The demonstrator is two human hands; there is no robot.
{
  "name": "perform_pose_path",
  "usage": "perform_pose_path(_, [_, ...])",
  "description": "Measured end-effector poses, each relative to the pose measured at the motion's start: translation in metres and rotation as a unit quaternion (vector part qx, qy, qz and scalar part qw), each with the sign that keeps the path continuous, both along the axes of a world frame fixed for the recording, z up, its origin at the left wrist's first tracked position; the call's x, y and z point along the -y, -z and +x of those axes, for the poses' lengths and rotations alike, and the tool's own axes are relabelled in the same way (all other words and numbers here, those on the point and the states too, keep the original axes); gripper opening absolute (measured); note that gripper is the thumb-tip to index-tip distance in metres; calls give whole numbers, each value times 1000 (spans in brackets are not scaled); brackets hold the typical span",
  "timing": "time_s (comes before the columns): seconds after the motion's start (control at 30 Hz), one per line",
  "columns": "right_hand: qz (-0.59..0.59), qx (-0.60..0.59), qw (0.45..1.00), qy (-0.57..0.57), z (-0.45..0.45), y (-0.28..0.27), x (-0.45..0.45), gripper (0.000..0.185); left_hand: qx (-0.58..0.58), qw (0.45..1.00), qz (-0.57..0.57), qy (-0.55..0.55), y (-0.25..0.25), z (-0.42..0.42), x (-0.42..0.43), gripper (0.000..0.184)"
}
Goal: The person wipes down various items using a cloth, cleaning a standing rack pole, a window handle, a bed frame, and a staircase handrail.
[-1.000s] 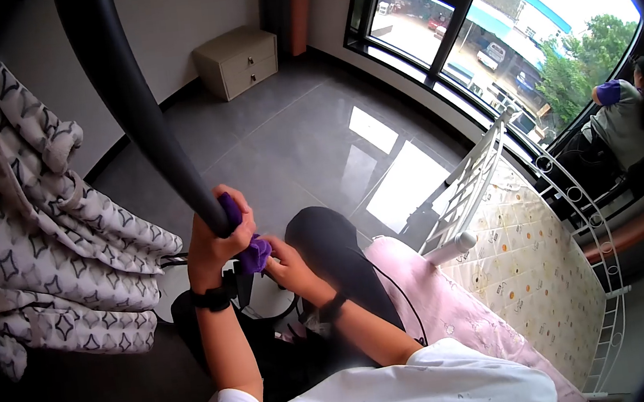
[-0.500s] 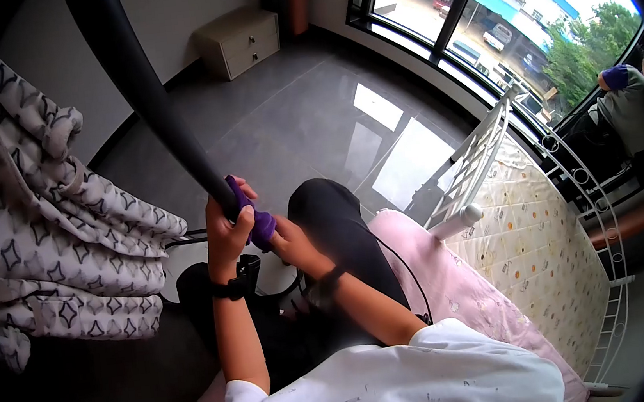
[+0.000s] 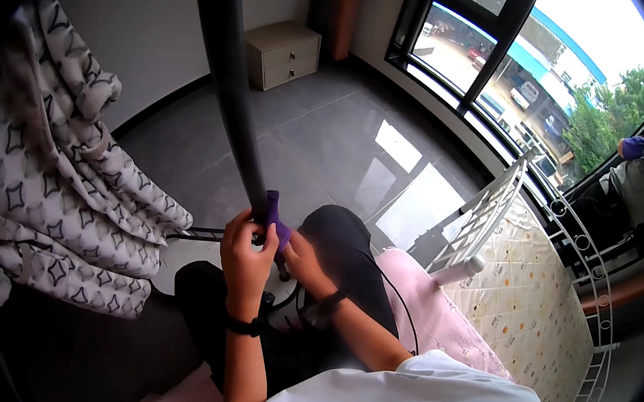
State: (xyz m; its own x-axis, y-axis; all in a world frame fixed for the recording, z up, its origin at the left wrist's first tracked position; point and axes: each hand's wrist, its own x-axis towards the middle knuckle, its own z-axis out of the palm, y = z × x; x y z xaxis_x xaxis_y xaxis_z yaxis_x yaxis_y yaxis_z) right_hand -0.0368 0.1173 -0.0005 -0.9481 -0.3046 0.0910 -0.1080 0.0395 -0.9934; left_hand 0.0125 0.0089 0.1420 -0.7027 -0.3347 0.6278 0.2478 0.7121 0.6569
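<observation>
A long black pole [image 3: 232, 93] comes down from the top of the view to my two hands. My left hand [image 3: 245, 256] is closed at the pole's lower part, its thumb in front and its fingers at the left side. A crumpled purple cloth [image 3: 280, 225] lies against the pole's right side. The fingers of my right hand [image 3: 307, 260] are closed on the lower part of this cloth. Beneath the hands, a dark object [image 3: 282, 272] between my legs is partly hidden.
A patterned blanket [image 3: 61, 181] hangs at the left. On the right stand a white metal bed frame [image 3: 494, 198] and a patterned mattress [image 3: 516, 290]. A small drawer cabinet [image 3: 285, 54] is by the far wall. A reflected person [image 3: 638, 183] shows beside the window [image 3: 510, 48].
The pole now stands more upright in view, and the room has shifted as my head turned. My left hand's fingers moved to the pole's left side; the purple cloth looks more stretched upward.
</observation>
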Motion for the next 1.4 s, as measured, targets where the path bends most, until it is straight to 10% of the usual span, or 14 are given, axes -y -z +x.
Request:
perform_pose_path(0.33, [-14,-29,999,20,9,3,-4,17,5,997,-64,-47,6,41,-21,18])
perform_pose_path(0.67, [-281,41,958,-41,8,-3,1,26,0,991,49,124,-19,46,-41,15])
perform_pose_path(0.73, [-176,-17,984,-20,15,-29,1,25,-1,991,57,122,-4,48,-31,15])
perform_pose_path(1.0, [-128,24,991,14,8,-1,10,26,141,927,340,73,48,57,19,27])
perform_pose_path(1.33, [-96,4,995,32,5,-6,13,30,166,973,-97,-127,22,-1,33,21])
perform_pose_path(1.4, [-82,-4,996,34,3,-7,12,31,205,977,0,-48,14,-14,34,21])
